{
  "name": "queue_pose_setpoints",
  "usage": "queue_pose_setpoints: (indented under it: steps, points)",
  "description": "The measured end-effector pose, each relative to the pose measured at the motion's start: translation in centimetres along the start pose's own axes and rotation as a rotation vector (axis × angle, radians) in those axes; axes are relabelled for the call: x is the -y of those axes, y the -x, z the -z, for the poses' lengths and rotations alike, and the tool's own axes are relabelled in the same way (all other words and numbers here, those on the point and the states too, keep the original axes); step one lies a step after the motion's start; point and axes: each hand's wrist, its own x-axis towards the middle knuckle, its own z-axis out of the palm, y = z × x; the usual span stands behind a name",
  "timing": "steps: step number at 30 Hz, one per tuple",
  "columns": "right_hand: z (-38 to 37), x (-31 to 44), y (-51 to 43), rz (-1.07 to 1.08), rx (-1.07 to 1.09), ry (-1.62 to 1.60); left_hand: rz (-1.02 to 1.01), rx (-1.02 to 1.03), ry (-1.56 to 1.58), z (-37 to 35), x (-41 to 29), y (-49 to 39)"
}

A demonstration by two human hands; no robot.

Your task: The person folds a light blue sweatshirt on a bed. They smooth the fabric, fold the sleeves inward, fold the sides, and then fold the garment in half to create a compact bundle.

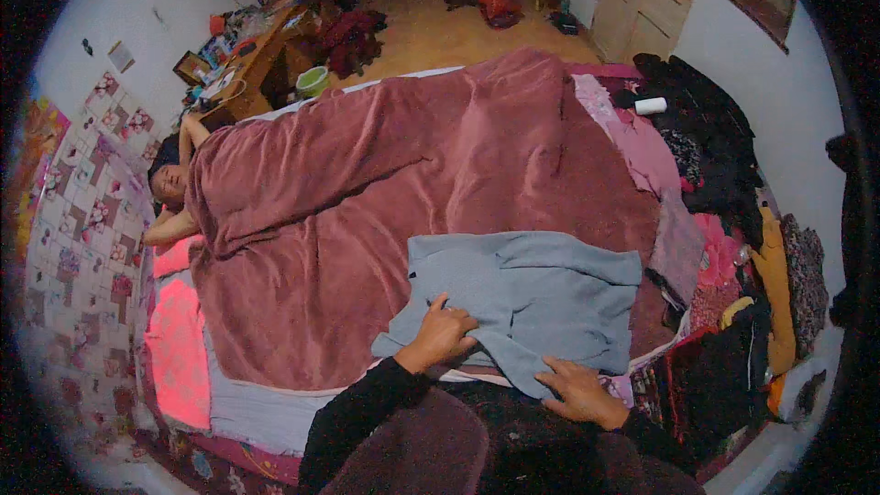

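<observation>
A light grey-blue knitted garment (564,295) lies spread on a dusty-pink plush blanket (344,220) over a bed. My left hand (440,333) rests on the garment's left part, near a fold, with a ring on one finger. At the garment's near edge, my right hand (577,388) touches the end of a sleeve-like strip that slants down between the hands. Whether its fingers pinch the cloth is not clear.
A person (172,182) lies under the blanket at the left, by a bright pink pillow (179,357). Piled clothes (708,130) and a white cylindrical object (650,106) are at the right. A cluttered wooden desk (258,65) and a green bucket (313,82) stand beyond the bed.
</observation>
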Motion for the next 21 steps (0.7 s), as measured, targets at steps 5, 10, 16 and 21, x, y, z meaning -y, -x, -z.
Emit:
queue_pose_setpoints:
  steps: [5,10,16,21]
  points:
    - [-0.5,0.2,-0.6,0.064,-0.133,-0.037,-0.037,-0.053,-0.025,0.1,-0.1,0.0]
    - [-0.6,0.1,-0.7,0.043,-0.103,-0.083,-0.017,0.001,-0.049,-0.3,-0.2,0.1]
    - [0.7,-0.5,-0.6,-0.048,-0.226,-0.253,-0.085,-0.105,0.07,0.1,0.5,0.5]
    - [3.3,-2.4,-0.8,-0.237,-0.415,-0.45,-0.065,-0.215,0.245,1.5,1.9,0.2]
